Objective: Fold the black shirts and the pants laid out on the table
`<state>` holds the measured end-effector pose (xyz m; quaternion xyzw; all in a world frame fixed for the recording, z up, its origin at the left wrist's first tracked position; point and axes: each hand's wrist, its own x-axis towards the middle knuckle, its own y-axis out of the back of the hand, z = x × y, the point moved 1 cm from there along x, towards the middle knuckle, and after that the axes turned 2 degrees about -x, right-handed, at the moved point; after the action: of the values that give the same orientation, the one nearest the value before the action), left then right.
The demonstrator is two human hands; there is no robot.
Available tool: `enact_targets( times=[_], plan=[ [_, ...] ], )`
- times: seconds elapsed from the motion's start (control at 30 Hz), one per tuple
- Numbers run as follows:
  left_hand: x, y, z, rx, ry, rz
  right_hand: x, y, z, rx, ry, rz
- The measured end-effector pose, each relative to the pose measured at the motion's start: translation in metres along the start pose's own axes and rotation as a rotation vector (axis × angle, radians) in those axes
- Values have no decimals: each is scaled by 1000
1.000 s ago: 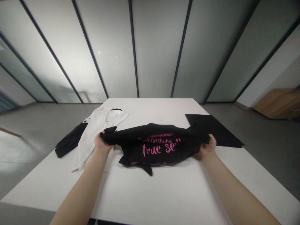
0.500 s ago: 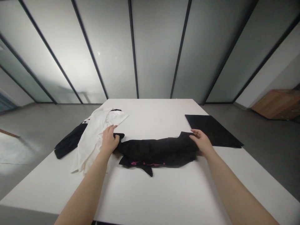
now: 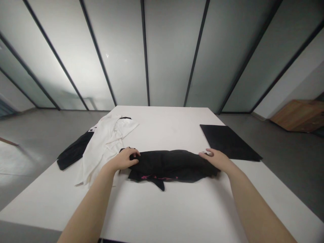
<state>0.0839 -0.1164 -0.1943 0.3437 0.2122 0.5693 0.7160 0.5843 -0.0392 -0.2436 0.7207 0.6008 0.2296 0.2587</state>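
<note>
Black garment (image 3: 172, 163): on the table (image 3: 172, 209), mid-width, towards the near side, lying in a low folded strip running left to right. Pink print is shown only as a thin broken line along the near edge; 1 pointed flap is stuck out past that edge, left of the strip's middle. 1.0 s ago the garment was held stretched between both hands with large pink lettering exposed; that lettering is now covered. Vs 0.5 s ago: raised corner at the right end has been lowered, far edge is smoother, near-edge flap is unchanged.

Left hand (image 3: 124, 158): placed over the left end of the garment, thumb and fingers curved, tips apart. It has been shifted right and inward since 0.5 s ago, now covering the small flap seen there then.

Right hand (image 3: 216, 159): placed over the right end, visible thumb and fingertips slightly apart. It has been brought a little nearer. Lower fingers are hidden. The 2 hands are kept well apart from each other.

Left side: white garment (image 3: 101, 148) is left rumpled, partly over a dark garment (image 3: 77, 150), which is extended to the table's left edge. No change seen in either.

Right side: flat black item (image 3: 230, 141) is laid beyond the right hand, reaching the table's right edge, unmoved.

Far side: frosted panels (image 3: 167, 50) are seen behind the table; wooden furniture (image 3: 301, 114) is seen at far right.
</note>
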Motion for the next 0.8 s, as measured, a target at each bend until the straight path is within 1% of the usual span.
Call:
enact_targets(
  times=[0.1,0.17,0.2,0.23,0.27,0.3,0.33,0.4,0.47,0.5,0.53,0.6,0.7,0.73,0.8],
  plan=[
    [0,3,0,70,28,-53,-2,9,6,-91,30,-165],
    [0,3,-1,98,46,-88,-3,17,8,-136,14,-285],
    [0,2,-2,113,54,-91,-3,20,8,-148,9,-316],
    [0,1,-3,131,62,-87,-2,23,8,-162,16,-319],
    [0,0,-4,155,72,-81,-1,26,6,-186,41,-291],
    [0,-1,-5,182,83,-73,-1,28,4,-221,80,-232],
    [0,-1,-6,207,93,-68,0,29,1,-259,128,-144],
    [1,-2,-8,225,96,-59,0,31,-5,-321,224,80],
    [2,-2,-11,190,79,-46,-3,32,-10,-337,279,288],
    [3,-1,-13,169,71,-35,-4,33,-12,-330,283,356],
    [4,-1,-15,158,69,-19,-6,33,-13,-323,266,396],
    [6,0,-18,185,89,47,-8,34,-15,-334,194,398],
    [8,3,-18,310,165,233,-8,33,-18,-362,63,309],
    [7,4,-18,348,205,305,-8,32,-18,-323,19,270],
    [6,7,-16,400,300,434,-8,30,-19,-110,-102,182]
  ],
)
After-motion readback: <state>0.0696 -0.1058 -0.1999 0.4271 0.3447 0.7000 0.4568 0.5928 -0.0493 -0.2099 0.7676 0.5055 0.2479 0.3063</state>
